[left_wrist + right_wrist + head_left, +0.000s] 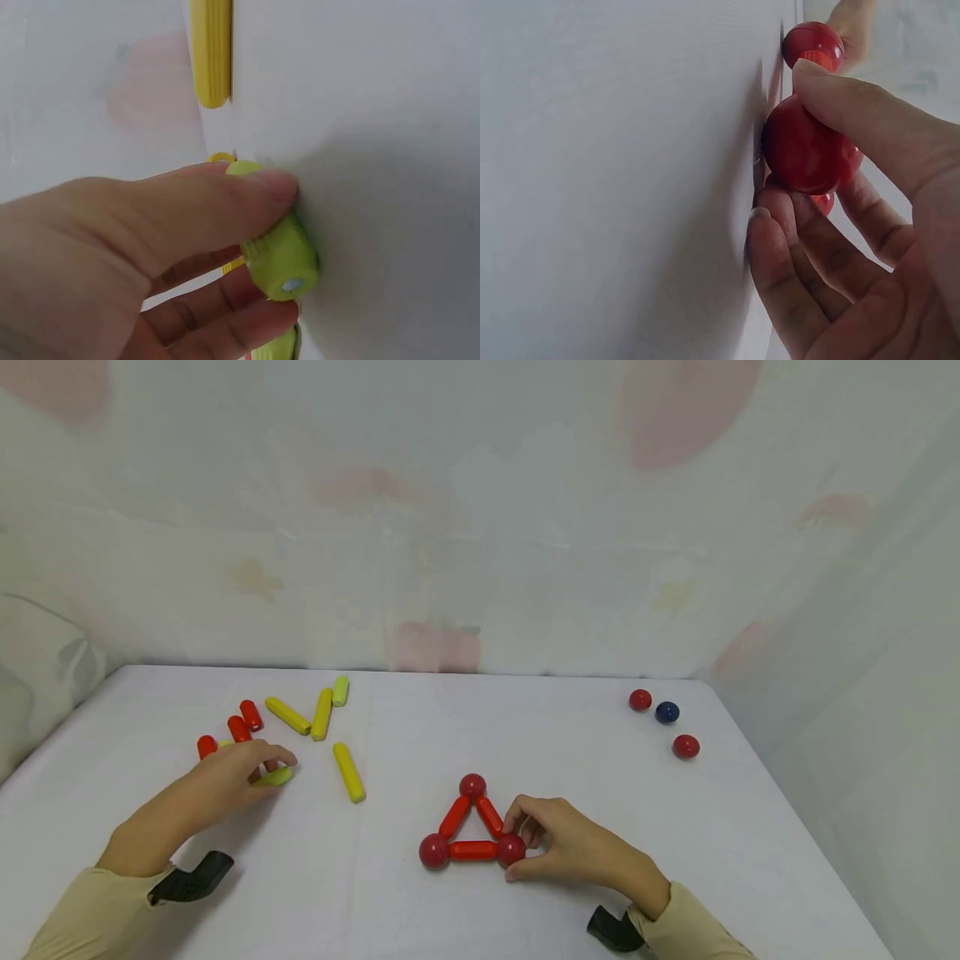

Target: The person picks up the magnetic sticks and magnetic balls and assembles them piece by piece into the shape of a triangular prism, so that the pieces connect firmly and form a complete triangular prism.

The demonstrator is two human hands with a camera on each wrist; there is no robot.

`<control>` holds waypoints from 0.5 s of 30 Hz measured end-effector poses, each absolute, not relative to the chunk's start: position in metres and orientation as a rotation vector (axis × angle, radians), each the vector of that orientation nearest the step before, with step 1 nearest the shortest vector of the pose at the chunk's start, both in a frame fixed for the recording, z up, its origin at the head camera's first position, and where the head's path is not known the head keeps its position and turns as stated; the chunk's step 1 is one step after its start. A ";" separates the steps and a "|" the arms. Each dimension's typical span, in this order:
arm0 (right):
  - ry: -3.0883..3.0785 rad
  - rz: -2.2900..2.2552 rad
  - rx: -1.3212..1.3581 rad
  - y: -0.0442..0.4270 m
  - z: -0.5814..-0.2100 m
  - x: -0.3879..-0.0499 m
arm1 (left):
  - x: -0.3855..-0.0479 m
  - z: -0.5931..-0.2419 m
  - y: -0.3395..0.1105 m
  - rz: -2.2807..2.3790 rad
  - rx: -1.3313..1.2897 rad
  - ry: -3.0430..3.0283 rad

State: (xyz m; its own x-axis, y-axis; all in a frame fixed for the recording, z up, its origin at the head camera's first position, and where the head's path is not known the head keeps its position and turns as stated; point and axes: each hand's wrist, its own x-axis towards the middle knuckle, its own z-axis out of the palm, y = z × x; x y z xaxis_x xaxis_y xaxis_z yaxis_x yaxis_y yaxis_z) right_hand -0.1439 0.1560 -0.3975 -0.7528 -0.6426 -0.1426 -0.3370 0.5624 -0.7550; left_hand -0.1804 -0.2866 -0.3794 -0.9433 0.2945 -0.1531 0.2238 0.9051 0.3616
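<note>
Near the left side of the table, my left hand (225, 781) pinches a short light-green magnetic rod (282, 255) between thumb and fingers. A round metal tip shows on the rod's end in the left wrist view. My right hand (573, 845) holds a red ball (806, 150) between thumb and fingers. That ball is the right front corner of a flat triangle, joined by short red rods (473, 851) to another red ball (434, 852) at the left and a third red ball (472, 786) at the back.
Several yellow rods (348, 772) and a light-green rod (341, 691) lie beyond my left hand. Short red rods (251, 715) lie at the far left. Two red balls (686, 747) and a dark blue ball (667, 712) sit at the back right of the white table (750, 860).
</note>
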 end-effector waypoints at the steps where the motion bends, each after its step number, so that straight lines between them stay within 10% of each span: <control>1: 2.396 -1.034 -0.792 0.156 -0.397 -0.144 | -0.180 -0.379 -0.286 0.505 0.408 2.869; 15: 2.439 -1.008 -0.771 0.156 -0.396 -0.141 | -0.168 -0.373 -0.257 0.649 0.569 2.900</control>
